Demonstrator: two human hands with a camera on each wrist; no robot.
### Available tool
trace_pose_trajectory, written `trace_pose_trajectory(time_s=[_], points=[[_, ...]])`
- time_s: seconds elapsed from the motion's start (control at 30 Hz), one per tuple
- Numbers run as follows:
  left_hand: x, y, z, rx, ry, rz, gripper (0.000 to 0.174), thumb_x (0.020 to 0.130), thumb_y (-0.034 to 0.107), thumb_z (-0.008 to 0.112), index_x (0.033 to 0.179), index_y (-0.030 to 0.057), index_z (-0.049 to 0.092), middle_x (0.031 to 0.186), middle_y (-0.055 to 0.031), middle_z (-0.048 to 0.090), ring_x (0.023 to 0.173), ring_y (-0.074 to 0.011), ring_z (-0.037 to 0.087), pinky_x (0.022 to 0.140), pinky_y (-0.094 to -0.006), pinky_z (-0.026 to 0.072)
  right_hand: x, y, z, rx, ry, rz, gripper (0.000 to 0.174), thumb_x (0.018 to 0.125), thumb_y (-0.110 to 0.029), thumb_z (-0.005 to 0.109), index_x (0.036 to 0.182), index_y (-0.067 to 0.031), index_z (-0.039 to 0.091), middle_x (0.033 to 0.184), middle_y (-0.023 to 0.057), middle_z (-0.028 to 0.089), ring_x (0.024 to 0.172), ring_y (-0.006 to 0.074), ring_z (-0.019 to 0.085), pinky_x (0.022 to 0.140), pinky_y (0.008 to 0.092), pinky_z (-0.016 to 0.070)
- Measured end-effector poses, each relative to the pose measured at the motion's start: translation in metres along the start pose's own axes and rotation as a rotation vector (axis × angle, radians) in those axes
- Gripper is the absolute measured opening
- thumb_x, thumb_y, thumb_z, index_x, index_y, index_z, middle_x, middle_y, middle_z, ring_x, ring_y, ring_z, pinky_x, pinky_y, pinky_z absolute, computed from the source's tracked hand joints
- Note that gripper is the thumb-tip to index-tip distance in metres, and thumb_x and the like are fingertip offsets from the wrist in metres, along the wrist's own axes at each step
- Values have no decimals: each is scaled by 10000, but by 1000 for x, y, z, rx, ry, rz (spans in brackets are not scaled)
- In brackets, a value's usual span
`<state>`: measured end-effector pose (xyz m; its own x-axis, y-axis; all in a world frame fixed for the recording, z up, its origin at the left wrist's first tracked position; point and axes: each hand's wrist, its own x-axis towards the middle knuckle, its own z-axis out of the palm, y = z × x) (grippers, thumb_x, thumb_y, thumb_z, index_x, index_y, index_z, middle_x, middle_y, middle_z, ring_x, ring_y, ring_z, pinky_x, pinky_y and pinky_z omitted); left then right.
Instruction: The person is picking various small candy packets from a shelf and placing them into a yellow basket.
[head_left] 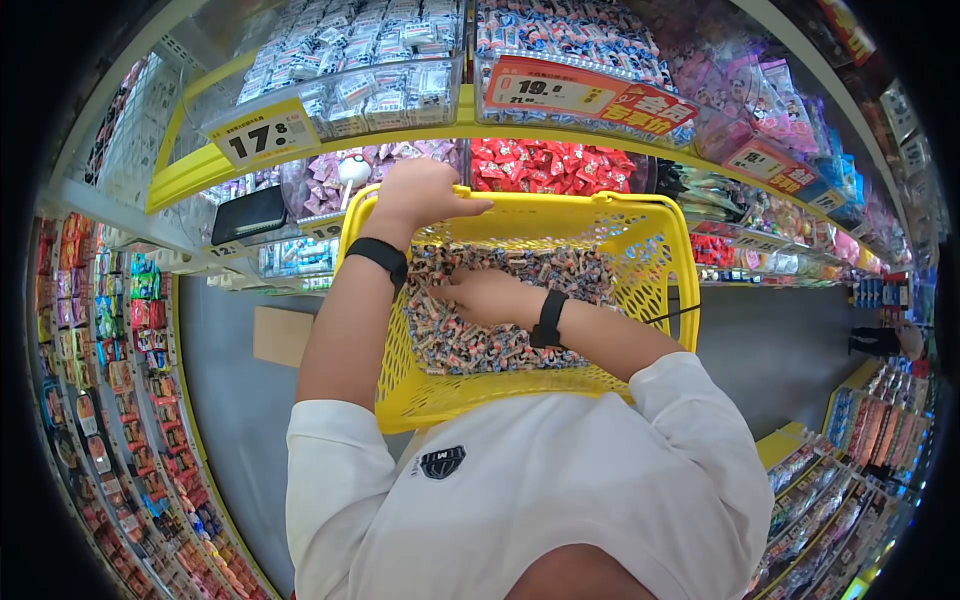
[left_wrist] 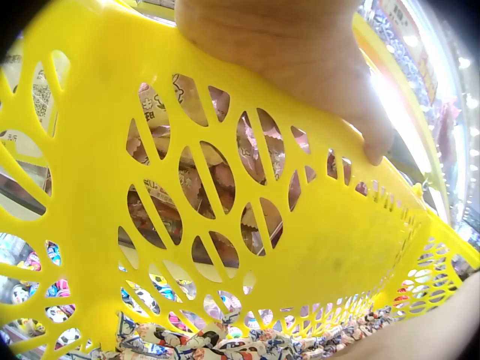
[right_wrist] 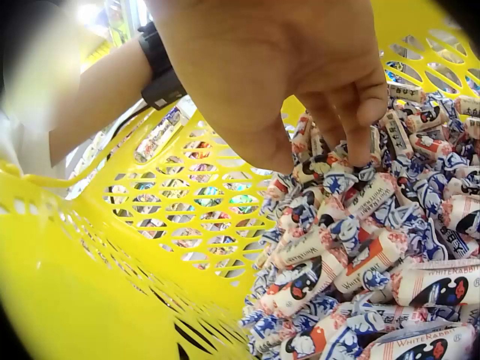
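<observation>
Left hand (head_left: 420, 195) grips basket (head_left: 560, 212) rim, upper centre. Right hand (head_left: 492, 298) fingers in candy (head_left: 470, 345), mid-frame; can't tell if pinching. Looks like hand-sorting; next move calls for steady rim, light fingertips.

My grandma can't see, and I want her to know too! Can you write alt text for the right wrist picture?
A bare right hand reaches down, bent fingers touching a heap of wrapped White Rabbit candies, inside a yellow plastic basket with holes in its sides.

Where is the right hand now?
In the head view, the right hand is inside the yellow basket, fingers touching the wrapped candies left of the pile's middle.
</observation>
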<state>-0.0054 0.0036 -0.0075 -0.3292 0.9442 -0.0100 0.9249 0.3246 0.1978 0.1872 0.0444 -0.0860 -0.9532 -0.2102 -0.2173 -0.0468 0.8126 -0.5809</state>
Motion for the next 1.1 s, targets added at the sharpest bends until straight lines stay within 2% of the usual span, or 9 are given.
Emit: trace_pose_trajectory(time_s=[0.2, 0.4, 0.5, 0.7, 0.93, 1.03, 1.1], points=[[0, 1, -1, 12, -10, -3, 698, 700, 755, 619, 691, 64, 725, 632, -127, 649, 616, -302, 653, 596, -413, 519, 5, 8, 12, 2, 190, 8, 318, 844, -172, 597, 1151, -103, 640, 1034, 159, 613, 939, 360, 641, 789, 488, 530], [0, 1, -1, 25, -29, -14, 707, 704, 764, 613, 695, 66, 726, 651, -125, 657, 634, -296, 660, 600, -412, 521, 7, 17, 20, 63, 357, 14, 166, 845, -161, 580, 972, -86, 657, 973, 154, 613, 900, 362, 631, 778, 479, 528], [0, 1, -2, 30, -46, -19, 710, 706, 767, 612, 696, 66, 725, 656, -125, 660, 640, -297, 662, 605, -413, 522, 8, 19, 17, 92, 362, 53, 134, 842, -152, 581, 931, -85, 656, 927, 160, 611, 874, 367, 625, 758, 484, 519], [-1, 4, -7, 30, -46, -13, 713, 714, 771, 603, 701, 68, 724, 668, -128, 664, 661, -300, 667, 624, -417, 525, -6, 16, -10, 256, 369, 68, 156, 813, -95, 589, 956, -68, 646, 882, 178, 595, 905, 382, 597, 787, 480, 485], [-2, 5, -9, 19, -18, -1, 672, 708, 743, 637, 713, 77, 732, 662, -134, 659, 659, -311, 659, 634, -432, 519, -38, -1, -71, 362, 341, 85, 267, 807, -31, 591, 1065, -79, 645, 1006, 166, 562, 928, 366, 586, 811, 441, 486], [-1, 3, -5, 21, -32, -13, 669, 707, 741, 640, 707, 77, 728, 660, -133, 657, 660, -313, 657, 635, -435, 516, -48, -8, -93, 356, 531, 1, 269, 816, -14, 592, 1070, -80, 647, 1011, 151, 562, 940, 341, 592, 815, 417, 494], [-1, 1, -2, 22, -17, 3, 679, 705, 746, 640, 697, 72, 722, 660, -135, 654, 662, -314, 656, 632, -435, 514, -51, -8, -104, 291, 614, -68, 266, 828, -6, 599, 1076, -84, 651, 1002, 112, 569, 885, 267, 609, 750, 354, 509]])
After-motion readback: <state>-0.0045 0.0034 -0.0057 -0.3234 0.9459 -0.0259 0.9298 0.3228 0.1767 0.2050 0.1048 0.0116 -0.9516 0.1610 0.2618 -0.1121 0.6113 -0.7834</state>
